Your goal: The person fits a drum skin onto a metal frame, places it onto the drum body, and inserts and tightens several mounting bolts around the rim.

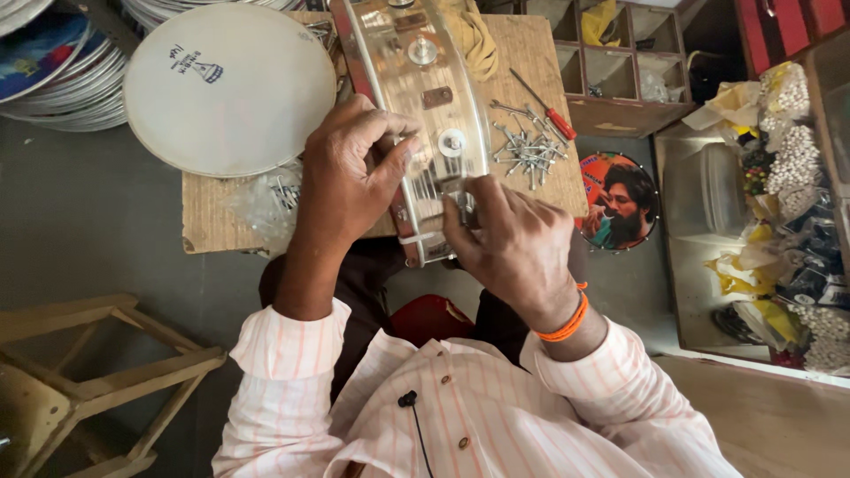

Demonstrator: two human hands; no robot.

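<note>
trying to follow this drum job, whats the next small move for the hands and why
Probably keep the left hand bracing the shiny drum shell while the right hand finishes seating the small fitting at its near rim. Its fingertips are pinched there already, the shell rests tilted on the wooden board, and the loose screws and red-handled screwdriver lie beside it.

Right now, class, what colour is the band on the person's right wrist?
Orange: the wrist band beside the right hand, shown best in the head view.

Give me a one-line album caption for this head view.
Both hands, left hand and right hand, grip a shiny drum shell beside loose screws.
</note>
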